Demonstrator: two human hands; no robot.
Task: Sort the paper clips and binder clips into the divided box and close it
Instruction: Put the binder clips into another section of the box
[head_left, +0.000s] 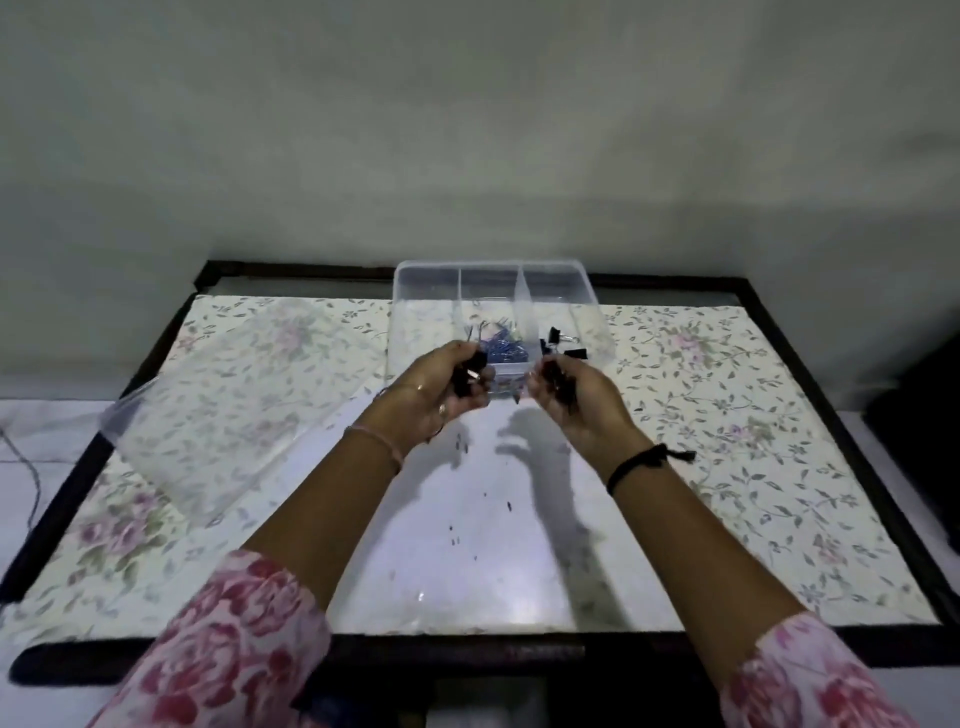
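Note:
A clear divided box (415, 291) stands open at the table's far middle. Its middle compartment holds blue paper clips (503, 347); its right compartment holds a few black binder clips (560, 338). My left hand (441, 392) is cupped just in front of the box, holding several black binder clips. My right hand (576, 397) is beside it, closed around more black binder clips. Both hands hover above the table near the box's front wall.
The box's clear lid (208, 415) lies flat on the left of the table. The floral table cover (727, 415) has a worn pale patch in the middle with small dark specks (467, 493). A wall rises right behind the table. A cable (26, 467) hangs at the left.

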